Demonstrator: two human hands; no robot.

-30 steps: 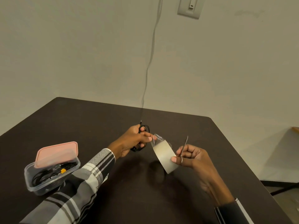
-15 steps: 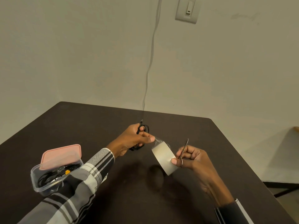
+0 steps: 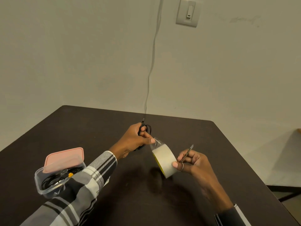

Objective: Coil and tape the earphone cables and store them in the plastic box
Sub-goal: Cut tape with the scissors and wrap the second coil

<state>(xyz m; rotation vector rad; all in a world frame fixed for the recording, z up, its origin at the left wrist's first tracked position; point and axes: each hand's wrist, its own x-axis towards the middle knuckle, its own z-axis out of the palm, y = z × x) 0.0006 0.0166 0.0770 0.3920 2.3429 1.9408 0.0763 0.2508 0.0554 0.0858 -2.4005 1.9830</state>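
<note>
Above dark table (image 3: pixel 97 128), left hand (image 3: pixel 135 141) grips coiled black earphone cable (image 3: pixel 147 128) & pinches tape end. Right hand (image 3: pixel 193 162) holds tape roll (image 3: pixel 164 159) w/ small scissors (image 3: pixel 187 152). Plastic box (image 3: pixel 48 186) sits near left, lid ajar.

1. The left hand (image 3: pixel 136 141) hides most of the coiled earphone cable (image 3: pixel 147 128).
2. A plaid sleeve (image 3: pixel 84 185) covers the plastic box (image 3: pixel 48 191) at its right side.
3. The bench (image 3: pixel 81 128) is cut off at the frame's lower edge.

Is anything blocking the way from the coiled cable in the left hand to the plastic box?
Partly: the pink lid lies tilted over the far part of the plastic box, leaving the near part open. The left hand holds the coiled cable above bare table.
</note>
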